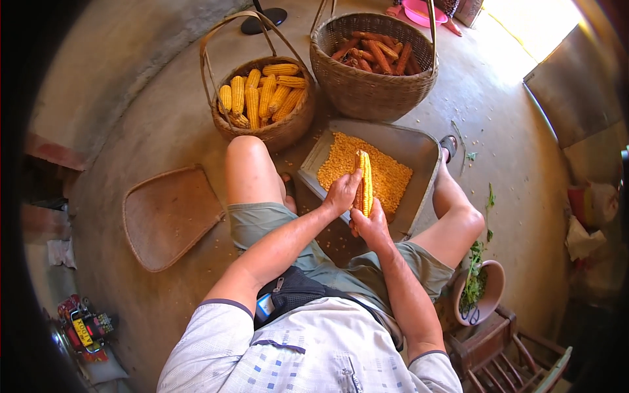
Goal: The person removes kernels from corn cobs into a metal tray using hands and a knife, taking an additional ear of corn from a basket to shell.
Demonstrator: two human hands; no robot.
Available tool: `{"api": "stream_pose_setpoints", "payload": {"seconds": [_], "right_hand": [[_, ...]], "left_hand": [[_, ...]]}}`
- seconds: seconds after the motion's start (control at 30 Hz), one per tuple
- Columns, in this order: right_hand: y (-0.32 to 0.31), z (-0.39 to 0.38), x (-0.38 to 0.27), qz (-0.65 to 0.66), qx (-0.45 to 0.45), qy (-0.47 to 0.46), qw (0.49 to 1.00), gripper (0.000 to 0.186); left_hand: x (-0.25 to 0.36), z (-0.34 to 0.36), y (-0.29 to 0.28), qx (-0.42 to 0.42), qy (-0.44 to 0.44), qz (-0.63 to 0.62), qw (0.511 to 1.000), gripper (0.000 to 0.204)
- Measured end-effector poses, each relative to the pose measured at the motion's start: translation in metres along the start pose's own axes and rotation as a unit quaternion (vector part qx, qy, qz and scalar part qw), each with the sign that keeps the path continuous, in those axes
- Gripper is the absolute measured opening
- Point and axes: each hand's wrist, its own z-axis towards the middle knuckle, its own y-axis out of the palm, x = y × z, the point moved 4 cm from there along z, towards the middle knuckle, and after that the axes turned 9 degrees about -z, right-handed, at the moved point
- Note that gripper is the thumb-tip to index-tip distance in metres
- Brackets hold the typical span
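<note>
My left hand [342, 194] and my right hand [370, 226] both grip a yellow corn cob [365, 183], held lengthwise over a metal tray [426, 164]; the left is higher on it, the right at the lower end. A reddish-brown strip shows along the cob's left side; whether it is a second, bare cob I cannot tell. Loose yellow kernels [386, 173] cover much of the tray's bottom, between my knees. Behind my left knee stands a basket of yellow cobs [265, 98]; right of it, a larger basket [367, 92] holds reddish stripped cobs.
A flat woven scoop [170, 216] lies left. A bucket with greenery [495, 291] and a wooden chair [485, 347] are at lower right. Stems and kernels lie on the floor. Another person's foot [451, 26] is beside a pink basin [424, 14]. A metal panel [570, 82] stands upper right.
</note>
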Motion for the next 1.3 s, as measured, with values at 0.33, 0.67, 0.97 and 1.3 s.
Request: {"api": "stream_pose_setpoints", "payload": {"seconds": [0.33,0.67,0.97,1.3], "right_hand": [[0.013,-0.007,0.006,-0.029,-0.006,0.016,0.999,0.035],[0.014,-0.014,0.001,-0.058,0.017,-0.016,0.998,0.037],[0.012,-0.015,0.004,0.017,-0.035,0.002,0.999,0.036],[0.009,-0.02,-0.006,0.037,-0.054,0.008,0.998,0.034]], "left_hand": [[-0.003,-0.003,-0.009,0.094,0.055,0.146,0.983,0.06],[0.003,0.001,-0.007,0.057,0.026,0.12,0.991,0.06],[0.006,-0.005,-0.008,0.091,0.052,0.117,0.988,0.056],[0.011,-0.006,-0.009,0.109,0.147,0.139,0.973,0.053]]}}
